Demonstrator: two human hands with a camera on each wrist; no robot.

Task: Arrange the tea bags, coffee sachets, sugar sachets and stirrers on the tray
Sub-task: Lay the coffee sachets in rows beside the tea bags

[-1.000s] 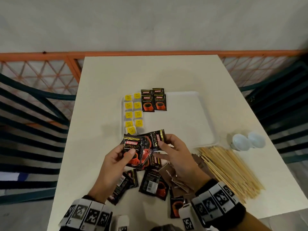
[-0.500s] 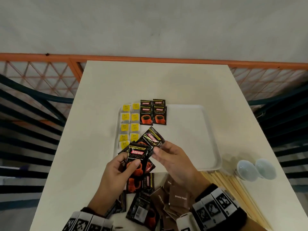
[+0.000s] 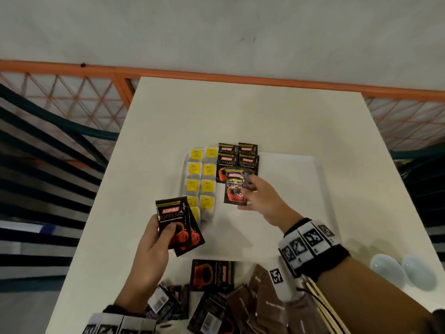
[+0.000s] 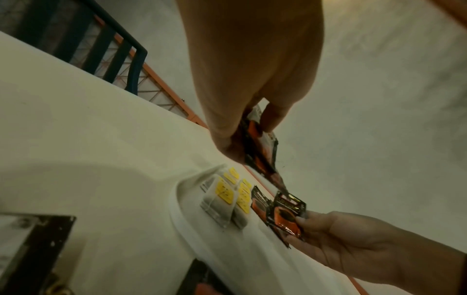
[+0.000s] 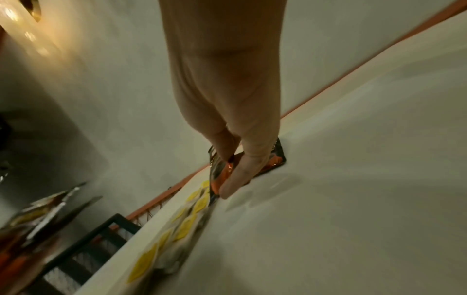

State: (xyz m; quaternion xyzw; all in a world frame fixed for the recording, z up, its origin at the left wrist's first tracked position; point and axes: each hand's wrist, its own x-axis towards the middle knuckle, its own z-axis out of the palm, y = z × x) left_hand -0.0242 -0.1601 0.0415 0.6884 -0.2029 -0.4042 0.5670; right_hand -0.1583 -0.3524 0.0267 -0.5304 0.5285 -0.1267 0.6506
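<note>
Several loose coffee sachets (image 3: 212, 275) and brown sugar sachets (image 3: 265, 302) lie heaped at the table's near edge, with the stirrers (image 3: 322, 307) just beside them, apparently a stock waiting to be sorted. Above that heap the left hand (image 3: 149, 251) grips two fanned sachets (image 3: 178, 227), likely as a ready supply. Farther on, the right hand (image 3: 258, 197) pinches one sachet (image 3: 234, 190) low over the white tray (image 3: 320, 189), directly below the placed coffee sachets (image 3: 237, 159), seemingly to extend that column. The tea bags (image 3: 201, 182) already fill two neat columns along the tray's left side, keeping kinds grouped.
</note>
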